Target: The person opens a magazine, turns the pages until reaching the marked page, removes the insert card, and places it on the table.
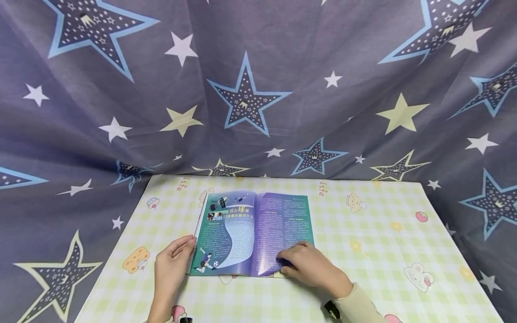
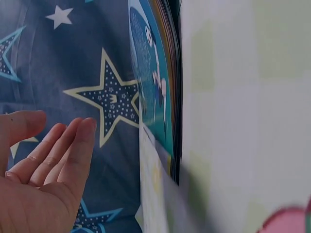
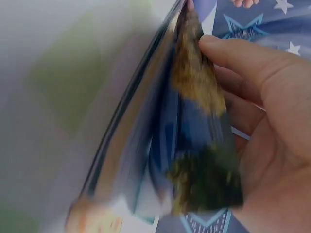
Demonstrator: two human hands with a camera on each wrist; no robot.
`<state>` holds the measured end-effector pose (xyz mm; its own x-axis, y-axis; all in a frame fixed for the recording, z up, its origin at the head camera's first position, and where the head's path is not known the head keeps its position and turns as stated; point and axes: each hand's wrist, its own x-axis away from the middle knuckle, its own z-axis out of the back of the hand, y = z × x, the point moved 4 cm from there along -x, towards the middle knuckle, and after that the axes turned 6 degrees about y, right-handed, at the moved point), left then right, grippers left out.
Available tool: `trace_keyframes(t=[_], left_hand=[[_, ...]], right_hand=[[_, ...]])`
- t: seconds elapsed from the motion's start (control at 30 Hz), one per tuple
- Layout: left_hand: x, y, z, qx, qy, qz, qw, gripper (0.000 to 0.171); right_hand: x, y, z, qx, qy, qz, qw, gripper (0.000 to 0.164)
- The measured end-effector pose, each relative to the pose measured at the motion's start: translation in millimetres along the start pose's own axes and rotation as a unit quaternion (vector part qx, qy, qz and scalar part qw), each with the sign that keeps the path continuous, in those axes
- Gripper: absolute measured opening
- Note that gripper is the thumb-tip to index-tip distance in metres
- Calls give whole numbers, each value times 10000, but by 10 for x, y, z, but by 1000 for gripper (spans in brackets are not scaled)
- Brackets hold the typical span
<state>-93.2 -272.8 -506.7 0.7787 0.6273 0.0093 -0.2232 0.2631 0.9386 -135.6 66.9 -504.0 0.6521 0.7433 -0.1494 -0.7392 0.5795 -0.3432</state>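
Note:
An open magazine (image 1: 238,233) lies on the table, its left page showing a soccer player drawing and its right page purple with columns of print. My right hand (image 1: 308,264) is at the lower right corner of the right page. In the right wrist view the thumb (image 3: 228,48) and fingers pinch a lifted page (image 3: 199,141), its blurred underside showing a blue and brown picture. My left hand (image 1: 173,262) rests beside the magazine's left edge, fingertips right at it. The left wrist view shows its fingers (image 2: 63,155) extended, with nothing held between them and the thumb.
A checked tablecloth (image 1: 375,251) with cartoon prints covers the table. Behind and around it hangs a dark curtain (image 1: 307,103) printed with stars. A dark band (image 1: 332,309) is at the right wrist, near the sleeve.

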Motion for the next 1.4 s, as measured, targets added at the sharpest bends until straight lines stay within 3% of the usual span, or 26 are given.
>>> trace_keyframes(t=[0.3, 0.4, 0.57, 0.67, 0.77, 0.9, 1.1, 1.4], left_hand=[[48, 18, -162, 528, -551, -23, 9971, 26], [76, 23, -230, 649, -750, 16, 9951, 25], [127, 47, -366, 807, -1032, 3, 9914, 24], [148, 74, -441, 991, -1200, -54, 9878, 24], [167, 101, -504, 1122, -1357, -117, 9843, 24], [200, 144, -579, 1159, -1510, -169, 9816, 23], [256, 227, -744, 1351, -1856, -181, 9731, 24], [401, 357, -966, 1494, -2502, -278, 9562, 32]], right_hand=[[212, 245, 123, -162, 514, -673, 9963, 35], [245, 297, 159, -18, 942, -885, 9916, 39], [281, 342, 206, 567, 2064, -945, 9722, 52], [293, 348, 222, 781, 2421, -1139, 9604, 62], [288, 346, 215, 715, 2427, -1509, 9556, 70], [250, 313, 173, 345, 2234, -1675, 9596, 78], [126, 201, 133, -356, 2083, -1257, 9693, 80], [-56, 28, 74, -808, 1823, -431, 9790, 62]])
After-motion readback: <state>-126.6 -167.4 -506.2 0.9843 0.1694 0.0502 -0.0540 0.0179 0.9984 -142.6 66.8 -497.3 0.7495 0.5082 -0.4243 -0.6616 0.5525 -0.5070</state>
